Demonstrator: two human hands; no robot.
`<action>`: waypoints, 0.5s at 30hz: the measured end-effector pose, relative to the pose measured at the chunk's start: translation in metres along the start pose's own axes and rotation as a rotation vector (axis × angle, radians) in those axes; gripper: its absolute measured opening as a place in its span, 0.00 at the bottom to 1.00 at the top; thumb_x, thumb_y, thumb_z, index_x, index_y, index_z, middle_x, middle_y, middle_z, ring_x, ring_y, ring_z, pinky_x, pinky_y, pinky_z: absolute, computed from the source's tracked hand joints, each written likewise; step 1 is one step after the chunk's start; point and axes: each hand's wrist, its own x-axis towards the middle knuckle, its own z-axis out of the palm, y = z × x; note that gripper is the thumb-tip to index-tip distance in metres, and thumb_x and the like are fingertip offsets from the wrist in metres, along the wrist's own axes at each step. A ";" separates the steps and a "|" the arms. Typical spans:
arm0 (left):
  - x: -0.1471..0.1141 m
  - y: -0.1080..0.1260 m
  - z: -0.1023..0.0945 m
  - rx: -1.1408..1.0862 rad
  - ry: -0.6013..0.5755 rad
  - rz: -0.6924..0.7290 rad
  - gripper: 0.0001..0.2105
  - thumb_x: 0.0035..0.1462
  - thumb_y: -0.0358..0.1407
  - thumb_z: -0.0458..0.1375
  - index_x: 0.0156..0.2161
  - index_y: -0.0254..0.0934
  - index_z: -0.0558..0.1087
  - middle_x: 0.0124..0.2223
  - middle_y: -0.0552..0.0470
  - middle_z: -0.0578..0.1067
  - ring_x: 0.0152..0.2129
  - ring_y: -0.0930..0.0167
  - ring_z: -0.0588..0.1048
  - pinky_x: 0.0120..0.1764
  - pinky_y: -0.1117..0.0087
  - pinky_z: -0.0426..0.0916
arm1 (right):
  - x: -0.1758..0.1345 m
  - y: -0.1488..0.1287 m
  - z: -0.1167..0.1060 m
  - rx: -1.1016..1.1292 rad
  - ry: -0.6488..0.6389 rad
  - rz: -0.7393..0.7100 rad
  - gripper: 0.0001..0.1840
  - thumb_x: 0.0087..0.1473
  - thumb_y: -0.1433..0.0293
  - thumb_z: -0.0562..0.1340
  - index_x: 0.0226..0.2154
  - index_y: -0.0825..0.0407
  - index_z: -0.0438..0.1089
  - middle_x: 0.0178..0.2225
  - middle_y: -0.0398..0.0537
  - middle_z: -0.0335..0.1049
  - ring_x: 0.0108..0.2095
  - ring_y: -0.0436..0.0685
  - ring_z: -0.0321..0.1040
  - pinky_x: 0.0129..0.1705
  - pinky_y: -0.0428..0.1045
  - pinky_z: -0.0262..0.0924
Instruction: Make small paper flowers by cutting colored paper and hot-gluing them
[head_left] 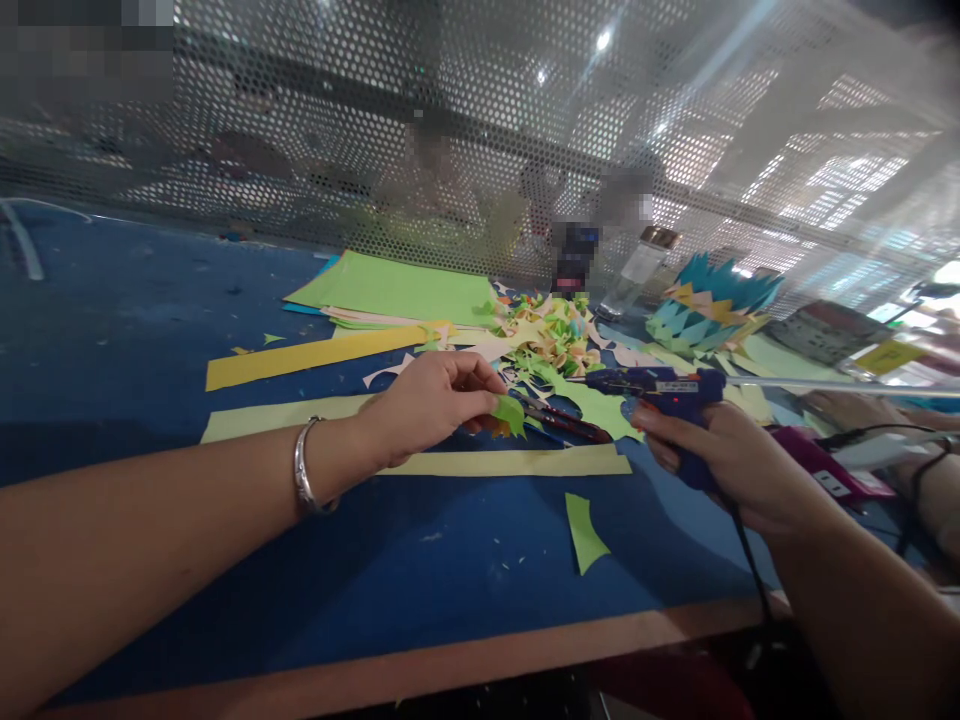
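Pinched in the fingers of my left hand (442, 400) is a small green paper cutout (510, 415), with a bit of orange at its lower edge. My right hand (720, 455) grips a blue hot glue gun (675, 385); its nozzle points left toward the cutout, apart from it. A glue stick sticks out of the gun's rear. Just beyond the cutout lies a dark cutting tool (566, 418), partly hidden. Under my left hand runs a pale yellow paper strip (525, 462). Behind lies a heap of curled paper pieces (559, 340).
Green paper sheets (412, 285) are stacked behind a yellow strip (315, 357). A green scrap (585, 535) lies in front. At the right are a bottle (637, 275), a paper crown (712, 305), a magenta power strip (832, 470) and another person's hand (847, 410). Perforated metal (300, 130) borders the table.
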 end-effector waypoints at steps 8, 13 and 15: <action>0.001 0.001 0.000 -0.157 0.039 -0.094 0.02 0.52 0.30 0.62 0.32 0.36 0.74 0.30 0.52 0.78 0.29 0.72 0.80 0.33 0.71 0.71 | 0.032 0.037 -0.031 0.445 -0.061 0.240 0.16 0.50 0.58 0.71 0.32 0.55 0.74 0.20 0.37 0.55 0.19 0.46 0.53 0.18 0.43 0.51; 0.001 0.001 0.000 -0.230 0.057 -0.118 0.01 0.51 0.29 0.63 0.31 0.36 0.75 0.35 0.48 0.81 0.32 0.71 0.79 0.40 0.67 0.74 | 0.041 0.045 -0.043 0.373 -0.051 0.345 0.14 0.50 0.59 0.71 0.30 0.53 0.73 0.21 0.40 0.59 0.19 0.48 0.58 0.17 0.43 0.54; 0.001 0.001 0.000 -0.236 0.063 -0.119 0.02 0.50 0.27 0.63 0.31 0.36 0.76 0.35 0.49 0.81 0.32 0.72 0.78 0.41 0.67 0.74 | 0.043 0.047 -0.045 0.350 -0.018 0.346 0.14 0.49 0.59 0.72 0.27 0.52 0.73 0.20 0.41 0.61 0.19 0.48 0.59 0.17 0.44 0.54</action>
